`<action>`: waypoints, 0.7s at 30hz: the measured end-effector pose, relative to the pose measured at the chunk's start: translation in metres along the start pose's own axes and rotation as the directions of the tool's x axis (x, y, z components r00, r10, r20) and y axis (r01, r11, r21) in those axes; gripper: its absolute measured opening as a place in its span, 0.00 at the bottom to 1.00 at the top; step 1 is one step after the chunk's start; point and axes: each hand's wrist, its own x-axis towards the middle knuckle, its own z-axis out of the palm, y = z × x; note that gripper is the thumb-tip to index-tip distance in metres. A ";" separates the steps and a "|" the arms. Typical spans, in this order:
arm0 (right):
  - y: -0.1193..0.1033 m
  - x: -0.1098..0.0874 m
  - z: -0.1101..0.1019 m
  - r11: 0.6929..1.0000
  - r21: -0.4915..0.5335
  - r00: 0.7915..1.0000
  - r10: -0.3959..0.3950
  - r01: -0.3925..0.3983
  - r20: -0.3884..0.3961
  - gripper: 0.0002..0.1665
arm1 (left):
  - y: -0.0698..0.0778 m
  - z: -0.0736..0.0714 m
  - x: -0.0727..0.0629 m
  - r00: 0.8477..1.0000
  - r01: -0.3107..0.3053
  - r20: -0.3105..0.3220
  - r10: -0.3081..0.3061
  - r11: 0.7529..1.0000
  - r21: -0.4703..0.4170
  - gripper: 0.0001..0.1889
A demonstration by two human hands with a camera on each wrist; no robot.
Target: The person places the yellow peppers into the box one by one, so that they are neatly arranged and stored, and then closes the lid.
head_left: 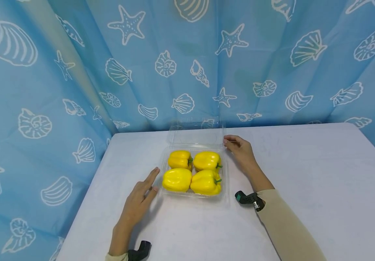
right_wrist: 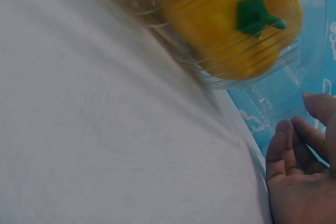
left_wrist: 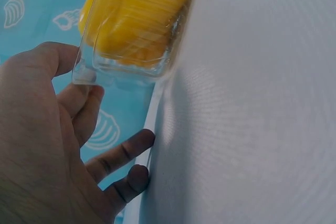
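Observation:
A clear plastic clamshell box [head_left: 192,195] sits on the white-covered table, its hinged lid [head_left: 195,137] swung back behind it. Several yellow bell peppers [head_left: 177,180] with green stems fill the base in two rows; one pepper [right_wrist: 226,30] shows its stem through the wall in the right wrist view. At the lid's right edge, near the hinge, my right hand [head_left: 242,152] pinches the plastic between thumb and fingers. My left hand [head_left: 138,199] is beside the base's left side, fingers spread and mostly straight. In the left wrist view its thumb and fingertips are at the rim corner.
White cloth covers the table [head_left: 305,188]. Behind and to the left hangs a blue curtain [head_left: 256,65] printed with white shells and starfish, close behind the raised lid. A black camera mount [head_left: 251,199] is on the right wrist, another [head_left: 140,250] on the left.

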 end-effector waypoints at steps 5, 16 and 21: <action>0.000 -0.002 -0.002 0.996 -0.044 0.997 -0.074 0.073 -0.013 0.25 | 0.000 0.001 0.000 1.000 0.008 0.003 -0.008 1.000 0.005 0.30; -0.006 -0.003 -0.003 0.978 -0.088 0.980 -0.194 0.189 -0.050 0.23 | 0.001 0.000 0.000 1.000 -0.006 -0.007 0.006 1.000 0.000 0.30; -0.007 -0.006 -0.002 0.974 -0.071 0.973 -0.219 0.214 -0.068 0.20 | -0.001 0.000 -0.001 1.000 -0.010 -0.006 0.010 1.000 0.005 0.29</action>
